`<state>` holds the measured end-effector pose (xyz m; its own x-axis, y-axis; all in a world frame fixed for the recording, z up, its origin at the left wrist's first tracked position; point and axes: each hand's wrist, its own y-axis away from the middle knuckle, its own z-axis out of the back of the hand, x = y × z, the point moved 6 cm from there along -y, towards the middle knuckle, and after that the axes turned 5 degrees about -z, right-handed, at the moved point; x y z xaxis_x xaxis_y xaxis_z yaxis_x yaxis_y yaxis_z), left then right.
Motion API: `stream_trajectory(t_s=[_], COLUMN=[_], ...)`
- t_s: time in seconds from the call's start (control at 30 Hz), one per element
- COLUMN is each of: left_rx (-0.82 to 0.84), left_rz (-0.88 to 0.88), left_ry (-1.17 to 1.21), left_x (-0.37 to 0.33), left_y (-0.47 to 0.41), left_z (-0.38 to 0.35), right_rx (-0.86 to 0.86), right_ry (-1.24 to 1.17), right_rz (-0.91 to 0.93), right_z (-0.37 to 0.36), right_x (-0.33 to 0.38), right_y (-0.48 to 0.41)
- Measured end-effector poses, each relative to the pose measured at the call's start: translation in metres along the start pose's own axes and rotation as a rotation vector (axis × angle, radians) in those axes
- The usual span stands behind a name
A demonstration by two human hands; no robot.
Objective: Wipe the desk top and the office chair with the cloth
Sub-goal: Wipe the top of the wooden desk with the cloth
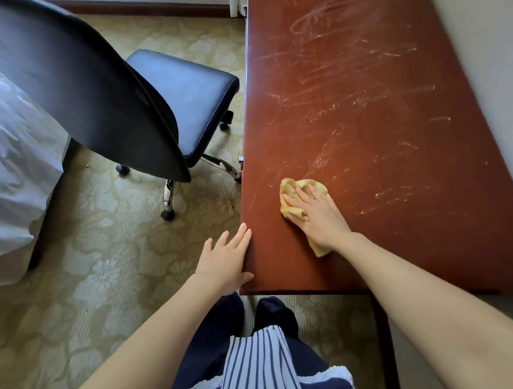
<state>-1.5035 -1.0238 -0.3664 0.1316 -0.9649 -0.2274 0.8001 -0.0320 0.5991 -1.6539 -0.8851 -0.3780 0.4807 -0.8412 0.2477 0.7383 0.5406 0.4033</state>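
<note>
The cloth (291, 188) under the right hand (315, 215) is soft, crumpled yellow fabric; the desk top (365, 109) around it is reddish-brown wood with a dull sheen, scuffed with pale scratches. Left of the hand, the chair (185, 89) has a smooth, slightly glossy leather-like seat and shiny chrome legs (220, 166), on matt woven carpet (100, 252).

- No text, label, brand, number or sign can be read anywhere.
- Only pale streaks are seen on the worktop (365, 109); no letters or figures are formed by them.
</note>
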Motion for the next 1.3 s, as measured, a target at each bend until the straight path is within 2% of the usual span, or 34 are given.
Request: stream_trajectory(t_s=[0.17, 0.23, 0.33, 0.4, 0.5, 0.67, 0.8, 1.03, 1.2, 1.3], left_rx=[-0.015, -0.095, -0.288, -0.304, -0.248, -0.204, -0.160, -0.053, 0.053, 0.074], left_rz=[-0.040, -0.048, 0.070, 0.120, 0.066, -0.110, -0.238, -0.398, -0.371, -0.330], left_ry=[0.068, 0.124, 0.259, 0.305, 0.276, 0.115, -0.022, -0.166, -0.154, -0.136], left_x=[0.003, 0.007, 0.024, 0.034, 0.039, 0.012, -0.018, -0.051, -0.059, -0.064], left_y=[-0.001, 0.002, 0.009, 0.011, 0.006, -0.016, -0.034, -0.049, -0.056, -0.058], left_z=[0.000, 0.005, 0.018, 0.020, 0.024, 0.037, 0.040, 0.036, 0.026, 0.024], right_rx=[0.125, 0.121, 0.022, -0.083, -0.198, -0.247, -0.330, -0.317, -0.310, -0.291], right_ry=[0.039, 0.048, 0.007, -0.067, -0.127, -0.134, -0.220, -0.337, -0.429, -0.379], right_rz=[-0.044, 0.002, 0.108, 0.146, 0.161, 0.154, -0.040, -0.483, -0.713, -0.798], right_z=[-0.001, -0.006, -0.015, -0.021, -0.036, -0.062, -0.062, -0.049, -0.034, -0.022], right_x=[0.043, 0.060, 0.080, 0.084, 0.082, 0.061, 0.014, -0.070, -0.107, -0.120], right_y=[-0.035, -0.033, -0.014, 0.006, 0.046, 0.109, 0.148, 0.182, 0.163, 0.137])
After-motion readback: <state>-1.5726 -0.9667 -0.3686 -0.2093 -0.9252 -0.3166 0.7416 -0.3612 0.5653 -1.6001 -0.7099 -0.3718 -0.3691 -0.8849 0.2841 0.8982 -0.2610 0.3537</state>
